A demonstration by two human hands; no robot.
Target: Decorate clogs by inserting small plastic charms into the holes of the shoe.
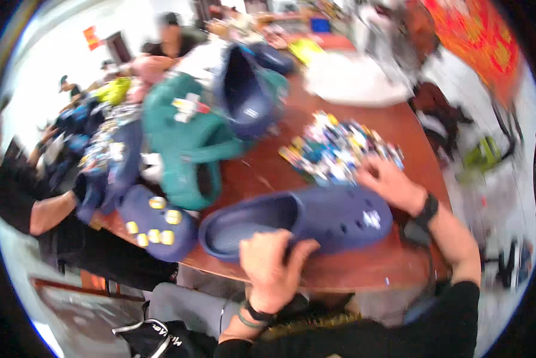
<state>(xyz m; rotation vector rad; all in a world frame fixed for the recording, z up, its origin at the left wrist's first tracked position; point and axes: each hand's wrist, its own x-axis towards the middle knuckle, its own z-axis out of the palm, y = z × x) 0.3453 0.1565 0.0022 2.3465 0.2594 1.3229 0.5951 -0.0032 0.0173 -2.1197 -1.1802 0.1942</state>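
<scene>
A large navy foam clog (333,209) lies sideways along the table's near edge, with a white charm on its toe at the right. My left hand (271,265) is closed over its near rim, beside the opening. Above the clog's toe, my right hand (392,182) has its fingers curled, thumb and forefinger close together. It is at the near right side of a heap of small, many-coloured shoe charms (339,149). Blur hides whatever may be between those fingertips.
Left of the clog lie a navy clog with yellow charms (157,224) and green clogs (181,137), with another navy clog (244,98) behind. A white bag (354,77) lies on the far part of the brown table (268,173). Another person's arm (53,212) is at left.
</scene>
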